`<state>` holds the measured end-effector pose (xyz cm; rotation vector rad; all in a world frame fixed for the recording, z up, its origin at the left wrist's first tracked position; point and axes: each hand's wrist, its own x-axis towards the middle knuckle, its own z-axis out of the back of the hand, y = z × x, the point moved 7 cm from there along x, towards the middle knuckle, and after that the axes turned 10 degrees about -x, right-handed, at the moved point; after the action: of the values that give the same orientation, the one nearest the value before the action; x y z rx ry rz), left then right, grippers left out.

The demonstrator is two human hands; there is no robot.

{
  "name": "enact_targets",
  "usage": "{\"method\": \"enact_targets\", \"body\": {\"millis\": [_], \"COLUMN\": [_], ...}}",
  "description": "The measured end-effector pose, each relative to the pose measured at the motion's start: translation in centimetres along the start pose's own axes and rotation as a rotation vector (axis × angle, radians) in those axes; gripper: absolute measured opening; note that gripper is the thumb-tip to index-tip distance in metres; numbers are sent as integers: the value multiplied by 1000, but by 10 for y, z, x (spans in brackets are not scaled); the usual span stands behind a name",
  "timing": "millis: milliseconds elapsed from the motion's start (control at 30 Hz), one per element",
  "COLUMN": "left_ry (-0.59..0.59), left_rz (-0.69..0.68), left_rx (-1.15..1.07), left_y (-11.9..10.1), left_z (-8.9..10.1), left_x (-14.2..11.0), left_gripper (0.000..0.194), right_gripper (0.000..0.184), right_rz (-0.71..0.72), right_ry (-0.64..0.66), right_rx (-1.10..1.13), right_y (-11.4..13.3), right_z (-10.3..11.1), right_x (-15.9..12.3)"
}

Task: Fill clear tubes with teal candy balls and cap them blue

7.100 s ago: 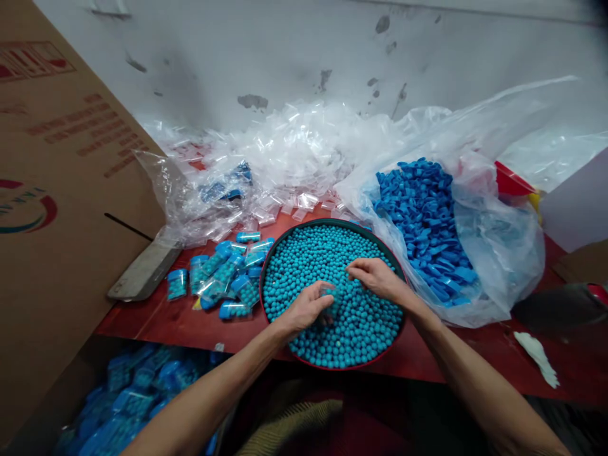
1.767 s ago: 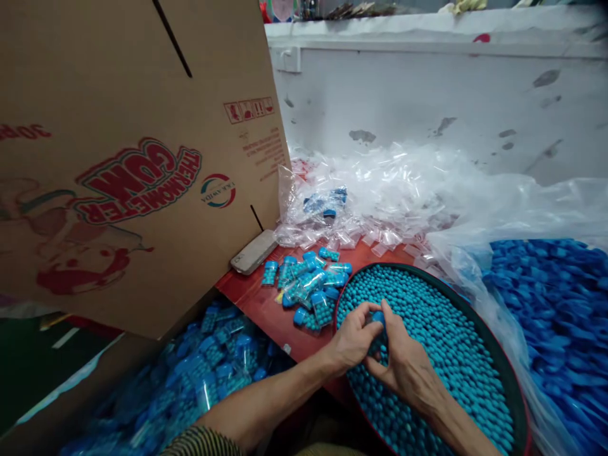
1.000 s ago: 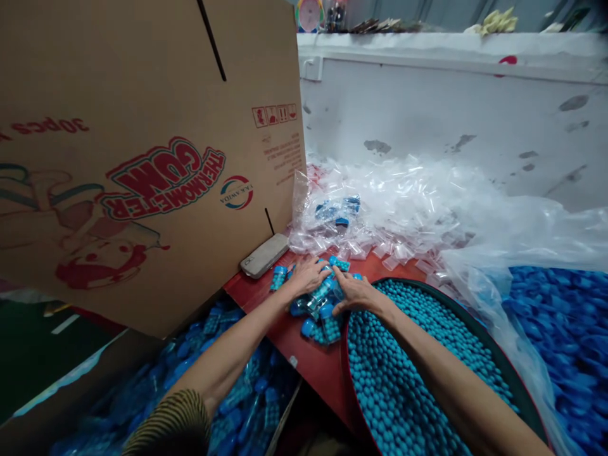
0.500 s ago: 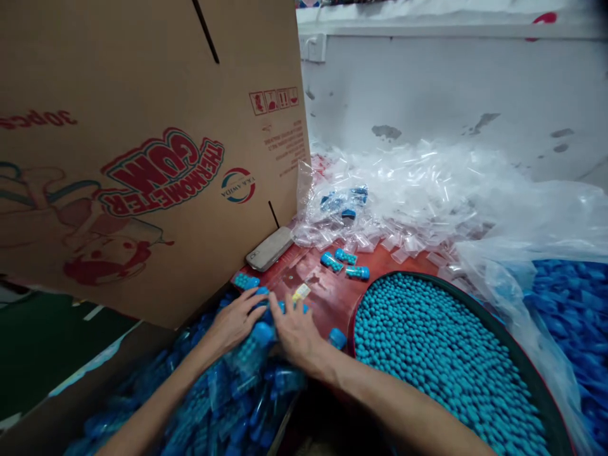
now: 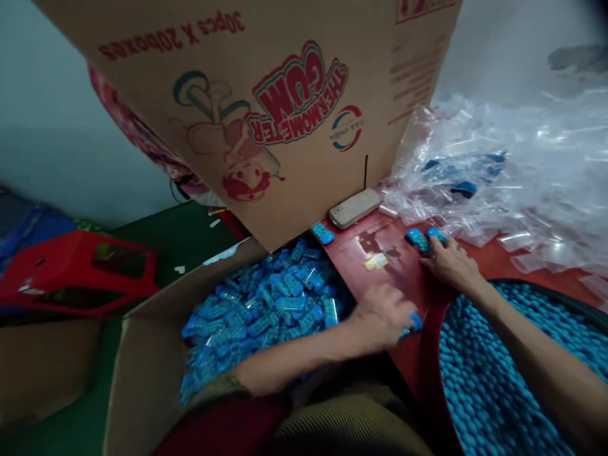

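Low over the red tabletop [image 5: 351, 256], my left hand [image 5: 384, 316] is blurred, its fingers curled around a small blue-capped tube of candy balls [image 5: 414, 323]. Farther forward, my right hand [image 5: 451, 265] has its fingertips on small clear tubes of blue balls [image 5: 418, 240] lying near the plastic heap; part of them is hidden under the fingers. Left of my left forearm, an open carton [image 5: 145, 361] holds a pile of similar filled tubes [image 5: 275, 304]. One more filled tube [image 5: 323, 233] lies at the table's edge.
A round tub of loose blue balls [image 5: 479, 361] stands under my right forearm. Clear empty tubes [image 5: 532, 164] are heaped at the back right. A tall printed carton [image 5: 304, 183] rises behind, with a grey phone-like object [image 5: 355, 208] at its foot. A red plastic piece [image 5: 80, 272] lies left.
The view has swung left and down. My hands have parted: the left has left the carton's edge for a tube beside the tub, the right has reached forward to the tubes near the heap.
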<state>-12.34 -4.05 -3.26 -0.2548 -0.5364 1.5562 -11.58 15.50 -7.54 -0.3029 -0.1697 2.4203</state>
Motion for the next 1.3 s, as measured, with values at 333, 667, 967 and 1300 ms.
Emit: {"method": "enact_targets", "body": {"millis": [333, 667, 967, 1300], "left_ry": [32, -307, -207, -44], "left_rz": [-181, 90, 380, 468], "left_rx": [151, 288, 353, 366], "left_y": [-18, 63, 140, 162], "left_z": [-46, 3, 74, 54], "left_x": [-27, -106, -43, -53], "left_gripper": [27, 27, 44, 42], "right_gripper": [36, 31, 41, 30], "right_rz": [123, 374, 524, 491], "right_ry": [-19, -177, -118, 49], "right_rx": [-30, 257, 275, 118], "right_y": [59, 107, 156, 145], "right_z": [17, 52, 41, 35], "right_x": [-25, -28, -37, -71]}}
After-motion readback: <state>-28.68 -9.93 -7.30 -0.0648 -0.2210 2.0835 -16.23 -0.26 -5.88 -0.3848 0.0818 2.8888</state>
